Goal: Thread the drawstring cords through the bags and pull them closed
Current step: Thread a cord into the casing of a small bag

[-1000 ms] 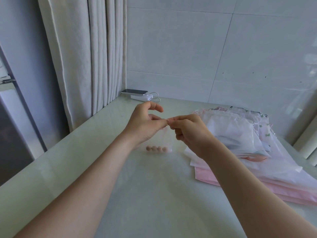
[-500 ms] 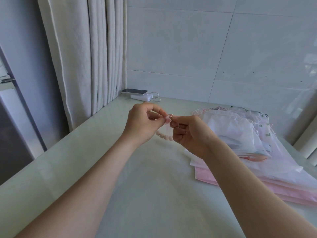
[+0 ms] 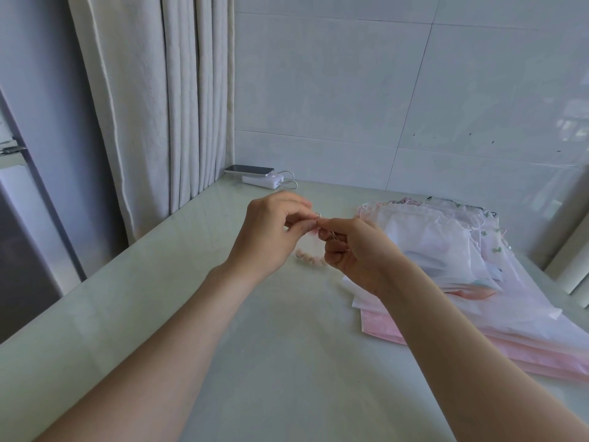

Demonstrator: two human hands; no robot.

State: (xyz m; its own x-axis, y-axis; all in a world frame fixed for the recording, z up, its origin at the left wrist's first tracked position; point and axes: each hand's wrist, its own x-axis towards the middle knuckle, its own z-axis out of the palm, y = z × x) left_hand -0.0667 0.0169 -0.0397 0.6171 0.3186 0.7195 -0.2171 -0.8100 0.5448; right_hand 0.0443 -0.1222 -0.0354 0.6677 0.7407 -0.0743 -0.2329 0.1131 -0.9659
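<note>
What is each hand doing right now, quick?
Left hand: closed, pinching the top of the small bag.
Right hand: closed, pinching the same top edge.

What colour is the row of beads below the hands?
Pale pink; the beads show best in the head view.

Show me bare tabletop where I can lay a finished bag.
Bare: the near middle of the tabletop, and the strip from curtain to left hand. Crowded: the bag pile on the right; phone and charger at the far corner.

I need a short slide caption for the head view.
Left hand and right hand pinch a small sheer bag of pink beads beside stacked bags.
</note>
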